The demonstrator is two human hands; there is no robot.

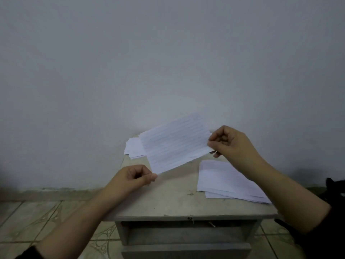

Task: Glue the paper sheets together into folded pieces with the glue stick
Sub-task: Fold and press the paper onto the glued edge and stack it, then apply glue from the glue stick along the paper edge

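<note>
A lined paper sheet (pixel 175 143) hangs tilted in the air above the table (pixel 173 199), stretched between both hands. The left hand (pixel 132 177) pinches its near lower corner; the right hand (pixel 229 144) pinches its far right edge. A stack of sheets (pixel 224 182) lies under the right forearm, and a second pile (pixel 133 148) sits at the table's far edge.

The sheet (pixel 176 142) you hold is thin, matt white paper, faintly ruled, smooth and lightly bowed. The stack at your right (pixel 222 179) and the pile by the wall (pixel 133 148) are the same matt paper. Your tabletop (pixel 168 199) looks like a dull beige laminate, scuffed and specked, chipped along its front edge. The floor (pixel 37 219) is patterned tile with a slight sheen. The wall (pixel 168 62) is flat, matt paint.
</note>
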